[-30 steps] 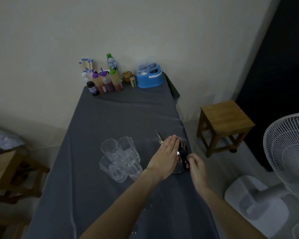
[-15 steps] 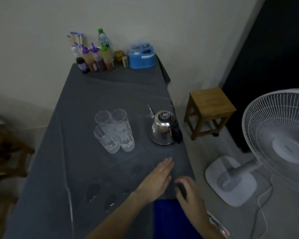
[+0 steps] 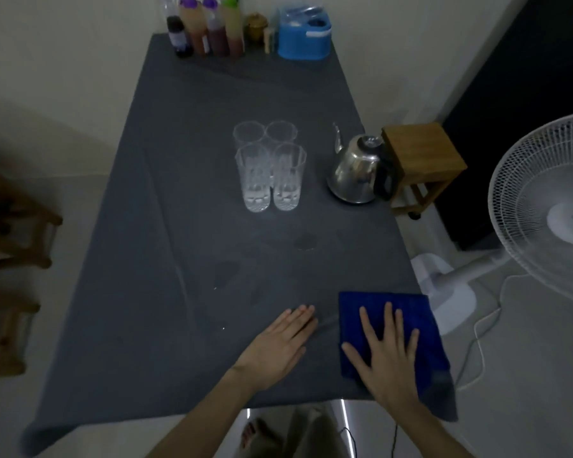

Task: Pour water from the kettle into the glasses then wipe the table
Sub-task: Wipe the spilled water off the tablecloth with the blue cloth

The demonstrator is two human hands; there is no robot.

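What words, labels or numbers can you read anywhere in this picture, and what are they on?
None can be read.
Sauce bottles at the far end: labels too blurred.
Blue box: no legible print.
Kettle, glasses, blue cloth, fan: no visible text.
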